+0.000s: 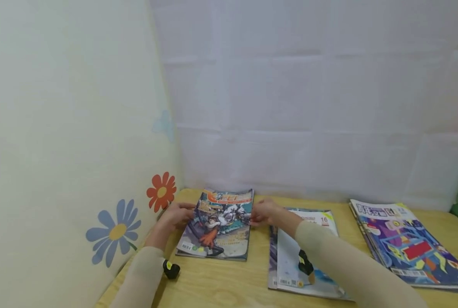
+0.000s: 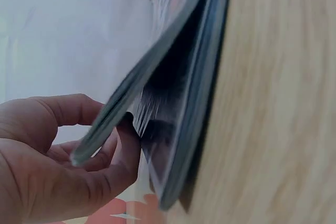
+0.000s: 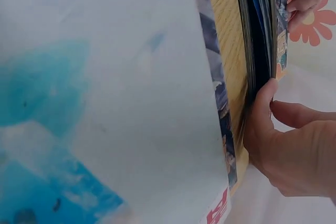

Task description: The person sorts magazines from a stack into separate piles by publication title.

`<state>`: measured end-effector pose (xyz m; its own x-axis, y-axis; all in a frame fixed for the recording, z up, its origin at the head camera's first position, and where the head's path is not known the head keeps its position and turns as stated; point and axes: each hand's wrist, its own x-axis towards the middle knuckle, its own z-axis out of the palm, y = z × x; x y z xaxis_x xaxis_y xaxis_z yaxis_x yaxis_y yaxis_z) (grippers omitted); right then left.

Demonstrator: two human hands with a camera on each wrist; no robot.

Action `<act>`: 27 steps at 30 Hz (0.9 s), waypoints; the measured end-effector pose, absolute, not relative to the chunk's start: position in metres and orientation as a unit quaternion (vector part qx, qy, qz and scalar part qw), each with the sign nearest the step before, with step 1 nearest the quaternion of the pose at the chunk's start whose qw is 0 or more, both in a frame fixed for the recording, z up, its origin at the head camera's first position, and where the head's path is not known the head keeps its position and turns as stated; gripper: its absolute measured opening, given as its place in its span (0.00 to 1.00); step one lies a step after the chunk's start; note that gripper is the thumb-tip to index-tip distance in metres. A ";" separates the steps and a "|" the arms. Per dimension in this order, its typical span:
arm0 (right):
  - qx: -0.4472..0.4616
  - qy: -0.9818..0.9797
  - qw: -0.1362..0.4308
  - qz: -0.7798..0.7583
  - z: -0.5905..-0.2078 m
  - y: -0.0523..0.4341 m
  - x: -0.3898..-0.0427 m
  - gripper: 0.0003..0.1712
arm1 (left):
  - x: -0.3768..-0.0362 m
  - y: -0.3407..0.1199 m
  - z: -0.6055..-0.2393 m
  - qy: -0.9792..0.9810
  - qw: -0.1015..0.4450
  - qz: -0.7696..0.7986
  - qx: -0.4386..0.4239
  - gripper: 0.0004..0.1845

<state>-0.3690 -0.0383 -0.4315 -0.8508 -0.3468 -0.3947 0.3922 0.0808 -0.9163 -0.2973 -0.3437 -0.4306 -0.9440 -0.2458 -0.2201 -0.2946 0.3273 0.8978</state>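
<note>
A magazine [image 1: 223, 222] with an orange title and a figure in red on its cover lies on top of a stack at the left of the table. My left hand [image 1: 178, 215] pinches its left edge between thumb and fingers. The left wrist view shows this top magazine [image 2: 126, 85] lifted apart from a lower magazine [image 2: 194, 103]. At the stack's right edge, my right hand [image 1: 265, 212] holds the top magazine between thumb and finger. In the right wrist view, fingertips [image 3: 266, 90] reach the gap below it.
Under my right forearm lies a second magazine stack [image 1: 290, 256], with a pale cover on top. A third stack [image 1: 410, 248] with a purple cover lies farther right. The wooden table [image 1: 213, 282] meets a flower-decorated wall [image 1: 59, 128] at left and a white sheet [image 1: 290, 107] behind.
</note>
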 end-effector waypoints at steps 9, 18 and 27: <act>-0.017 0.673 0.278 -0.685 -0.426 -0.023 -0.366 0.26 | -0.301 -0.342 -0.421 0.852 0.041 0.493 -0.173 0.25; -0.047 0.676 0.256 -0.690 -0.407 -0.006 -0.354 0.18 | -0.294 -0.315 -0.399 0.886 0.010 0.454 -0.096 0.26; -0.087 0.704 0.235 -0.665 -0.394 0.016 -0.340 0.22 | -0.286 -0.279 -0.385 0.892 -0.015 0.451 -0.017 0.23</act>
<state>-0.3400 0.0165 -0.3936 -0.8747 -0.4343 -0.2149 0.1901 0.1005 -0.9766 -0.2861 -0.2795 -0.3851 -0.9990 -0.0438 0.0124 -0.0160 0.5920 0.8057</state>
